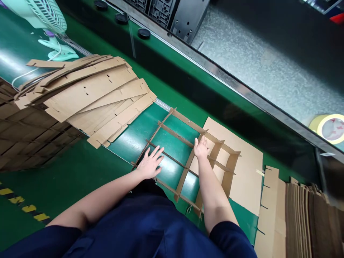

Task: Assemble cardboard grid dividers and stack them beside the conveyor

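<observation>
A cardboard divider grid [184,172] of interlocked slotted strips stands on the green tabletop in front of me. My left hand [149,165] is open, fingers spread, over the grid's near left side by one of the long strips. Around a cross strip near the middle of the grid, my right hand [201,148] has its thumb on one side and its bent fingers on the other. The right part of the grid overlaps a flat cardboard sheet [245,172].
Loose slotted cardboard strips [94,89] lie fanned at the left, near a mint-green fan [49,18]. More strips [268,200] and an upright stack [309,218] are at the right. A metal-edged ledge [228,84] runs behind, with a tape roll [317,125] beyond it.
</observation>
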Action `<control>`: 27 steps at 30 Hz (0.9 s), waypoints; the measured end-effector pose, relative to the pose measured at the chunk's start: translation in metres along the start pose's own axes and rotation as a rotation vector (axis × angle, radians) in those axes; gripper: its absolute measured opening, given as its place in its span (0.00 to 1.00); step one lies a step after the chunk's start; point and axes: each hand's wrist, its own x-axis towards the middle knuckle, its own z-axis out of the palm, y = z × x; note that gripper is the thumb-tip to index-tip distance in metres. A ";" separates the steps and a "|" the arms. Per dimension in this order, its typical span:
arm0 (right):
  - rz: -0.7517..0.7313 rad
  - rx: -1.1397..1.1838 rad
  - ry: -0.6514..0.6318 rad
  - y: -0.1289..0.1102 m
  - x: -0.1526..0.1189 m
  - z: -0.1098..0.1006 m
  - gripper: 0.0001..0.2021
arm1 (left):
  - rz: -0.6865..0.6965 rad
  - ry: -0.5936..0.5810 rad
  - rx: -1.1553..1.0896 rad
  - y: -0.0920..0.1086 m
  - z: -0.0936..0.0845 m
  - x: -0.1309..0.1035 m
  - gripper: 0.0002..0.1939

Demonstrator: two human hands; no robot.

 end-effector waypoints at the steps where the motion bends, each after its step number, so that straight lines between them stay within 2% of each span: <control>1: -0.027 0.005 0.058 0.001 -0.011 -0.003 0.33 | -0.001 0.000 -0.001 0.000 -0.001 0.000 0.26; 4: -0.207 -0.004 0.260 0.008 -0.062 0.004 0.33 | 0.005 -0.002 -0.010 0.000 -0.002 0.000 0.25; 6: -0.344 -0.049 0.266 0.012 -0.098 0.020 0.33 | 0.006 0.000 -0.013 0.000 -0.001 0.001 0.24; 8: -0.405 -0.101 0.213 0.015 -0.121 0.039 0.33 | 0.001 0.008 -0.012 0.002 0.002 0.000 0.24; 11: -0.416 -0.120 0.180 0.020 -0.128 0.053 0.30 | -0.005 0.043 -0.002 0.010 0.002 0.000 0.23; 14: -0.433 -0.040 0.231 0.029 -0.123 0.049 0.29 | 0.005 0.134 0.011 0.005 -0.005 0.001 0.21; 16: -0.393 0.035 0.298 0.038 -0.123 0.044 0.29 | -0.061 0.239 0.035 -0.018 -0.015 0.003 0.19; 17: -0.364 0.070 0.333 0.043 -0.125 0.042 0.29 | -0.150 0.303 0.056 -0.036 -0.021 0.003 0.19; 19: -0.301 0.133 0.412 0.052 -0.133 0.040 0.29 | -0.424 0.414 0.113 -0.082 -0.034 0.002 0.21; 20: -0.274 0.159 0.449 0.054 -0.139 0.040 0.29 | -0.576 0.435 0.135 -0.107 -0.040 0.000 0.23; 22: -0.238 0.197 0.507 0.053 -0.150 0.038 0.29 | -0.800 0.375 0.136 -0.155 -0.046 -0.006 0.26; 23: -0.231 0.208 0.524 0.048 -0.154 0.036 0.28 | -0.841 0.319 0.117 -0.174 -0.046 -0.010 0.27; 25: -0.248 0.215 0.543 0.031 -0.158 0.031 0.27 | -0.814 0.266 0.073 -0.200 -0.046 -0.019 0.27; 27: -0.315 0.215 0.560 0.005 -0.158 0.023 0.25 | -0.715 0.348 0.053 -0.208 -0.048 -0.028 0.27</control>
